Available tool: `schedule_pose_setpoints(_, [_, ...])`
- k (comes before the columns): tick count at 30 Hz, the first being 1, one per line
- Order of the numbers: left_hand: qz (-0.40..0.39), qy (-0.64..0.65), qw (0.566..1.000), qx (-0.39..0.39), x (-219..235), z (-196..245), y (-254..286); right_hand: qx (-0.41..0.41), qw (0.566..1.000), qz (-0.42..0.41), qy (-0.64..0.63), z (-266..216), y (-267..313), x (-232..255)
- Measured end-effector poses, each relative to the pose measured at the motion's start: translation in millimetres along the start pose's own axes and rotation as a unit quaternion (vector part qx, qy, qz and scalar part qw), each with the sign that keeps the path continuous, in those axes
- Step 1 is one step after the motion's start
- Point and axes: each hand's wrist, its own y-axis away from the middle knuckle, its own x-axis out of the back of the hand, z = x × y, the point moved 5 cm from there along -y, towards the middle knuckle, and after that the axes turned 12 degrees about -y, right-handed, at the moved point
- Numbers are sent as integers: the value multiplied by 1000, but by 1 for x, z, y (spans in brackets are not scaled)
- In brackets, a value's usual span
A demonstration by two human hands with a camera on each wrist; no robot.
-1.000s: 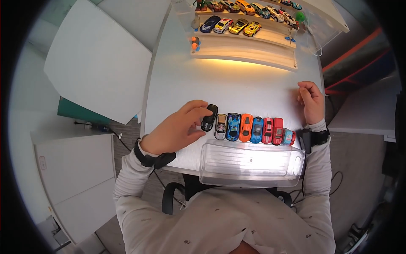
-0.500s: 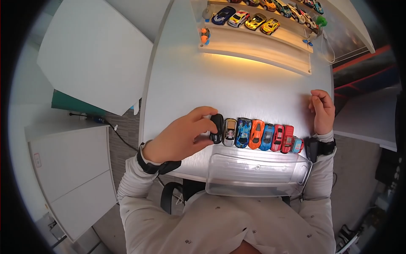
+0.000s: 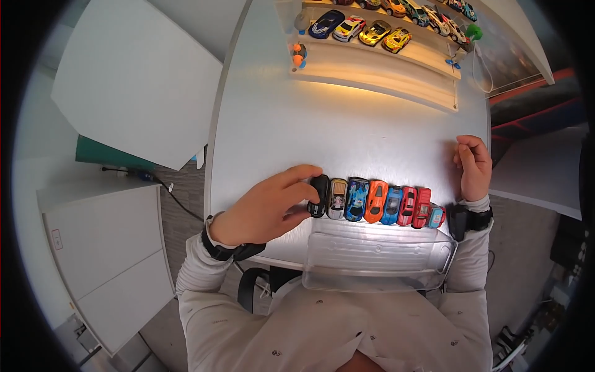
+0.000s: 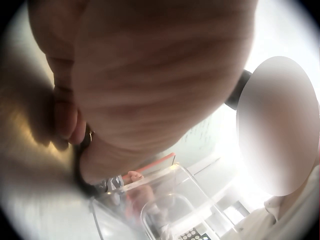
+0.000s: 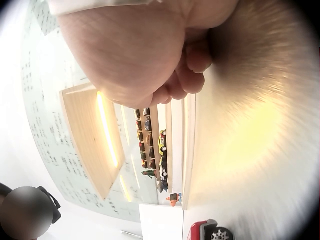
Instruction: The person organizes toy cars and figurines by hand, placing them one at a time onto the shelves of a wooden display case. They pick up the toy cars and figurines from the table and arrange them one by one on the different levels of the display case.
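Observation:
My left hand holds a black toy car at the left end of a row, one fingertip at its far end. From the left wrist view, thumb and fingers come around the dark car from two sides. Beside it stand a white-and-gold toy car, a patterned blue one, an orange one and a plain blue one. Two red cars and a small light-blue-and-red one finish the row. My right hand rests by the table's right edge, fingers loosely curled, holding nothing.
A clear plastic box lies between the row and my body, at the front edge of the table. Across the back stands a lit wooden display shelf with several toy cars. A white cabinet is at the left.
The black car has moved right, from slightly apart and tilted to upright in line against the white-and-gold car. My left hand went with it. The head view has shifted; my right hand stays put.

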Motion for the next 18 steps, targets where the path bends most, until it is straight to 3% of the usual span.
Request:
schedule_pose_setpoints(5, [-11, 7, 999, 37, 0, 3, 1, -7, 1000, 0, -3, -2, 1, -2])
schedule_pose_setpoints(14, [7, -13, 999, 32, 11, 9, -1, -12, 1000, -7, 2, -4, 1, -6])
schedule_pose_setpoints(17, [3, 3, 997, 80, 25, 5, -14, -15, 1000, -10, 4, -5, 1, -6])
schedule_pose_setpoints(18, [37, -31, 997, 52, 30, 7, -23, -13, 1000, -12, 4, -6, 2, -7])
